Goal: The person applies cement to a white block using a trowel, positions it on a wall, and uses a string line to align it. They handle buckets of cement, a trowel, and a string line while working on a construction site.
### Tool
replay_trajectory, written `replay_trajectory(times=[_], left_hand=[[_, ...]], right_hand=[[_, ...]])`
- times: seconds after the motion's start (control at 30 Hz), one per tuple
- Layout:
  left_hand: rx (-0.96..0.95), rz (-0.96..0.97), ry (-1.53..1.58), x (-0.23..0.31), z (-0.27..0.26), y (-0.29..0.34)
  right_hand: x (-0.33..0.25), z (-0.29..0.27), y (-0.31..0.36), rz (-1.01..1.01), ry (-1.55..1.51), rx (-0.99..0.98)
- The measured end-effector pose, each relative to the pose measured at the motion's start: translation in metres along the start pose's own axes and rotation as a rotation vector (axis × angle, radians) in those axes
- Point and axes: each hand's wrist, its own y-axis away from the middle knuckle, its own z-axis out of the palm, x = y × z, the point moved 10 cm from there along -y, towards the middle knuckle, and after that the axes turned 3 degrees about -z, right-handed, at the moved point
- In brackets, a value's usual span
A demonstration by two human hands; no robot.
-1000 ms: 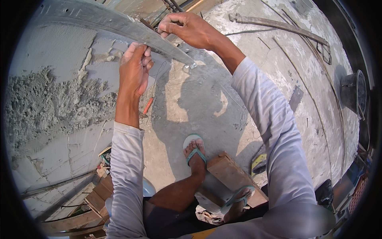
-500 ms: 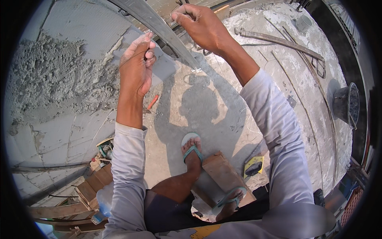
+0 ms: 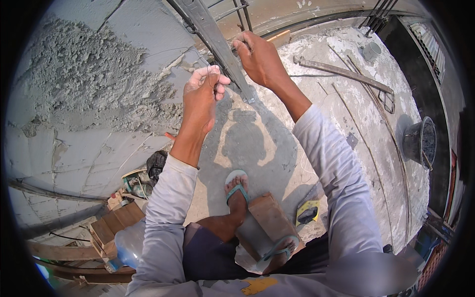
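My left hand [image 3: 202, 96] is raised in front of me with thumb and fingers pinched together. A thin dark wire [image 3: 185, 49] loops out from its fingertips toward the wall. My right hand [image 3: 260, 58] is higher and to the right, its fingers also closed; whatever lies between them is too small to make out. A long grey metal bar [image 3: 217, 44] slants down between the two hands, its lower end near the floor. Both hands are close to the bar, one on either side.
Rough wet mortar [image 3: 94, 74] covers part of the grey wall at left. A wooden block [image 3: 272, 218] lies by my feet, beside a yellow-handled saw [image 3: 308, 213]. At right stand a black bucket [image 3: 419, 141] and several rods. A clear plastic bottle [image 3: 129, 245] is at lower left.
My left hand has moved right, toward the bar and the right hand. My right hand is slightly lower in view. The view has shifted, showing more of the far edge.
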Motion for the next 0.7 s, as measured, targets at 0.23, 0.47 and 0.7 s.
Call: replay_trajectory(times=[0.23, 0.47, 0.7], left_hand=[[-0.107, -0.062, 0.301, -0.004, 0.027, -0.016], [-0.186, -0.121, 0.704, -0.026, 0.036, -0.016], [-0.258, -0.131, 0.698, -0.034, 0.064, -0.007]], right_hand=[[-0.031, 0.002, 0.042, -0.011, 0.036, -0.106], [-0.05, 0.0, 0.051, -0.023, -0.078, 0.022], [-0.009, -0.002, 0.062, 0.375, -0.535, 0.11]])
